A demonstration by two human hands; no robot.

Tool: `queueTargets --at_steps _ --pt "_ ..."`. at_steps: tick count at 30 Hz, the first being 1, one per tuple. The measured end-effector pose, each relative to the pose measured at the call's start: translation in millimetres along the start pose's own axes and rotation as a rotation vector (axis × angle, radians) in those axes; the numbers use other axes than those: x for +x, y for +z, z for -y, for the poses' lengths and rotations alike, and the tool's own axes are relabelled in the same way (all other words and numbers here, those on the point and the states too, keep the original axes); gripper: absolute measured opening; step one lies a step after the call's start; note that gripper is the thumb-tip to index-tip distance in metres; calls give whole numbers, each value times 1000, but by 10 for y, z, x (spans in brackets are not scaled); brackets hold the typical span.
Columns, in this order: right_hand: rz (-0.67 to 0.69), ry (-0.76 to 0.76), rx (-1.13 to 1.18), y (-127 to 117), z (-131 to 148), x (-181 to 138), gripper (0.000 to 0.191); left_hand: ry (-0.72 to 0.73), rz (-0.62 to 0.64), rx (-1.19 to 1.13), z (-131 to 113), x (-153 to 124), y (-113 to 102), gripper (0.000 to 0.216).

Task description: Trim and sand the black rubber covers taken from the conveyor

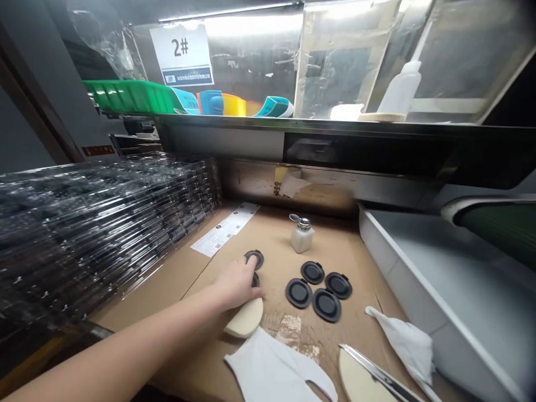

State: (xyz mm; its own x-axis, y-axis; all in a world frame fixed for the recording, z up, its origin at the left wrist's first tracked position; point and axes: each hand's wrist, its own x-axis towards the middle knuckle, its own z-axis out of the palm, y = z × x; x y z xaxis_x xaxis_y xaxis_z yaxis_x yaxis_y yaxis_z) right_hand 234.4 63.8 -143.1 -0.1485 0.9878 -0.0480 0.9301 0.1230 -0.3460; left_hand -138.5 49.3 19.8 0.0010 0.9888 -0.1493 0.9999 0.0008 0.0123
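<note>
The left hand (238, 282) reaches in from the table's near left corner, palm down. Its fingers are bent loosely over a black round disc (255, 279), which it mostly covers. Whether the hand grips the disc or only rests on it cannot be told. A second disc (254, 258) lies just beyond the fingertips, towards the far edge. Both are matte, with a raised rim and a small tab.

The table (176, 279) is covered in brown cardboard, scuffed pale near the front edge. A stack of clear plastic trays (104, 223) crowds the left edge, and a smooth grey bin (419, 268) walls the right edge. The open room is the strip between them.

Four more discs (319, 289) sit clustered mid-table, touching or nearly so, well apart from the hand. A small frosted bottle (301, 234) with a metal cap stands upright towards the far edge. A cream oval pad (245, 318) lies just beneath the wrist. A white cloth (280, 368) lies at the near edge, and a crumpled cloth (402, 340) lies beside the bin.
</note>
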Motion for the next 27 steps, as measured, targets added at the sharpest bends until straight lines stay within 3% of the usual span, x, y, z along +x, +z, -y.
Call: queueTargets --at_steps 4,9,17,22,27 --pt "-3 63 4 123 -12 225 21 -48 -48 -34 -47 42 53 41" --pt "25 102 26 313 -22 285 38 -100 -29 -54 -110 90 78 35" --pt "23 122 99 297 -372 234 37 -178 -115 -90 -29 359 -171 31" --pt "17 121 143 410 -491 213 30 -172 -37 -157 -29 580 -192 30" --pt "-17 47 234 574 -483 269 22 -160 43 -230 -133 569 -188 31"
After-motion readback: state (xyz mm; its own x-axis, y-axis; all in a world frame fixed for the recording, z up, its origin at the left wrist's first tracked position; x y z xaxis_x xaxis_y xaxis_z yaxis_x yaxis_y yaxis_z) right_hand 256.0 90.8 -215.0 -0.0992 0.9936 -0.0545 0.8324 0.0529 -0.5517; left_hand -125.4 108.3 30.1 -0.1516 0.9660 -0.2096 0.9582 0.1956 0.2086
